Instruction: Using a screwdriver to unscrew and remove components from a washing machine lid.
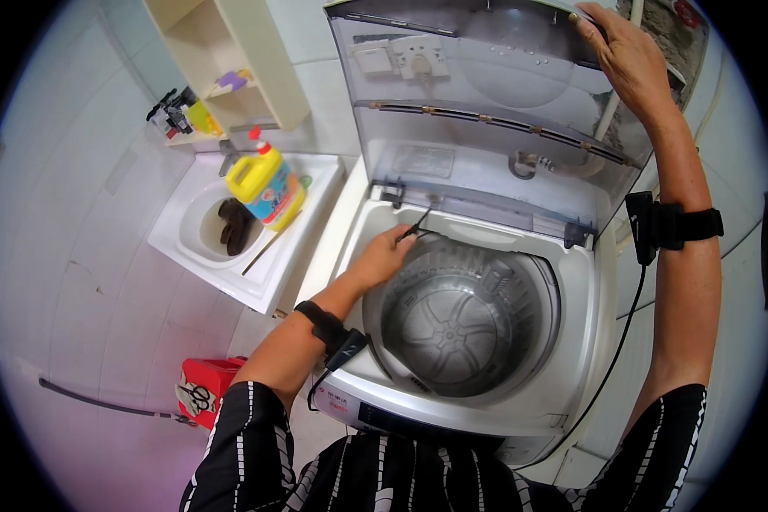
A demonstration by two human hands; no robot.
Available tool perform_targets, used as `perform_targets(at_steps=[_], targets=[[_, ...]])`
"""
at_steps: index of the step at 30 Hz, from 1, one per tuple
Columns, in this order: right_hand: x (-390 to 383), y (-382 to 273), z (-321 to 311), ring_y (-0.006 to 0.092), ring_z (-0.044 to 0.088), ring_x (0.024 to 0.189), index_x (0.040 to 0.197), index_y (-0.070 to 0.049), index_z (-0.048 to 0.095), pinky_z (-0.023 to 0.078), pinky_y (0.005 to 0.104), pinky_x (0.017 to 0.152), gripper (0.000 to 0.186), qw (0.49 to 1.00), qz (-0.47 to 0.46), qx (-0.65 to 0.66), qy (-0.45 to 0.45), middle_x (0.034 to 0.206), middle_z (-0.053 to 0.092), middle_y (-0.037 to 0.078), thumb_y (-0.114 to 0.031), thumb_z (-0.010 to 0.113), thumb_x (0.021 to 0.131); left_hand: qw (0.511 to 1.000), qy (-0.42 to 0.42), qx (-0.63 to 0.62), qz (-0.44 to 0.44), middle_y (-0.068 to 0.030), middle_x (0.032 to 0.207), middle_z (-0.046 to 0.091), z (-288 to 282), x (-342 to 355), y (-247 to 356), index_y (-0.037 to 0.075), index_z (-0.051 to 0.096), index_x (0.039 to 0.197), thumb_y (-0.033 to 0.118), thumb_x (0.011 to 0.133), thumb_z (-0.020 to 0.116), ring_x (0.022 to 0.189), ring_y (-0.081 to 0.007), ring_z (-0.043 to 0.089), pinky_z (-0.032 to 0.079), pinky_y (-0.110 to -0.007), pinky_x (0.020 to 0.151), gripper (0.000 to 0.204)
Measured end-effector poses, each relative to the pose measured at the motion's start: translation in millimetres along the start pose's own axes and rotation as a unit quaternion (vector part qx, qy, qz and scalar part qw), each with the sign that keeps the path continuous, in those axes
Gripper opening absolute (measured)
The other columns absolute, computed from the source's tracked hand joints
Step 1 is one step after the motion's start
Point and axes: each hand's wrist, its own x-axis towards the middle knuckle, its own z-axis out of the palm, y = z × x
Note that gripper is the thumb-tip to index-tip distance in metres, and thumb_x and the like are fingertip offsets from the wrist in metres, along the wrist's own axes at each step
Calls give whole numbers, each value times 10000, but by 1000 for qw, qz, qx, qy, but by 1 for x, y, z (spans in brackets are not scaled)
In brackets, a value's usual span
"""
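Tiled wall [60, 213] is running up well left of the washing machine [582, 299]. Red box [205, 380] is sitting low, left of the machine. Sink [179, 252] is standing left of it too, dark brown item [233, 226] lying in the basin; yellow bottle [269, 192] is resting on the sink, probably tipping if the left arm swings into it. Left hand [386, 254] is pinching a thin dark tool [415, 227] at the machine's rear-left rim; a loose pinch would be risking a drop into the open tub [448, 328]. Lid [503, 72] is standing raised at the machine's rear, right hand [630, 61] curling fingers over its top right edge; losing that hold could be bringing it down on the left hand. Cable [630, 317] is trailing along the machine's right side, possibly snagging.
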Motion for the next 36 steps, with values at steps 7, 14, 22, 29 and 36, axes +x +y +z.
perform_targets(at_steps=[7,14,22,29,36], targets=[[-1,-4,-3,397,641,962,1085,-48,705,494,486,854,339,1000,28,2,-8,980,681,200,-347,563,1012,1000,-7,17,-21,-271,1084,718,-5,-8,27,12,587,1378,293,1053,574,1011,-375,702,531,-396,910,430],[-1,-1,1,397,638,973,1081,-47,704,490,489,863,347,1000,16,-1,4,980,679,204,-356,559,1016,999,-22,25,-19,-278,1124,708,-7,-7,27,4,585,1371,292,1051,578,1047,-398,692,527,-405,927,431],[-4,-2,5,407,639,989,1071,-45,710,491,491,873,366,999,-11,2,33,1004,692,212,-368,545,1022,1000,-21,6,-4,-233,1076,719,-3,-7,21,4,569,1386,283,1056,572,984,-316,693,526,-377,911,433],[2,10,9,401,644,989,1064,-49,709,494,492,872,351,1000,15,4,0,987,698,206,-359,554,1015,996,-52,-41,-66,-170,956,711,-2,-8,24,33,575,1383,268,1061,558,862,-243,672,534,-353,820,399],[-2,8,11,397,654,982,1072,-58,706,503,486,856,335,1000,4,15,15,994,703,195,-354,564,1011,999,7,-27,-21,-186,914,692,4,-10,24,48,628,1272,291,1044,582,803,-305,652,523,-396,791,336]])
